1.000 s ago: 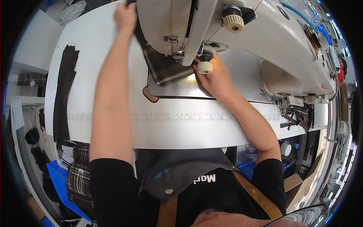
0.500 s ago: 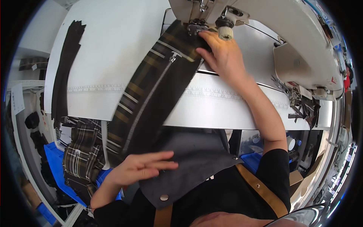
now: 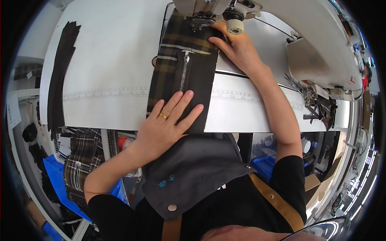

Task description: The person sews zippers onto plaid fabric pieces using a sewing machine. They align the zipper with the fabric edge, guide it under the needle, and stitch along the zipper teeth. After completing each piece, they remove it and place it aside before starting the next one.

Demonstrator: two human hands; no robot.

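A dark plaid fabric panel [image 3: 161,82] lies lengthwise on the sewing table, a metal zipper [image 3: 183,74] running down it beside a plain black strip. Its far end is under the presser foot [image 3: 198,25] of the sewing machine [image 3: 277,12]. My left hand [image 3: 169,116] lies flat on the near part of the panel, fingers spread over the lower zipper, with a ring on one finger. Beside the presser foot, my right hand [image 3: 237,46] rests at the panel's right edge, thumb and forefinger apart; its other fingers are partly hidden behind the machine's white knob [image 3: 235,26].
Black fabric strips [image 3: 62,76] lie on the table's left side. Scissors [image 3: 295,84] and dark scraps [image 3: 321,110] are at the right, below the machine. A blue bin [image 3: 56,172] with plaid pieces [image 3: 82,160] stands lower left. A ruler scale [image 3: 112,94] crosses the table.
My left hand has moved up from over my lap onto the panel. The panel has swung straighter, its near end shifting right. My right hand stays by the presser foot.
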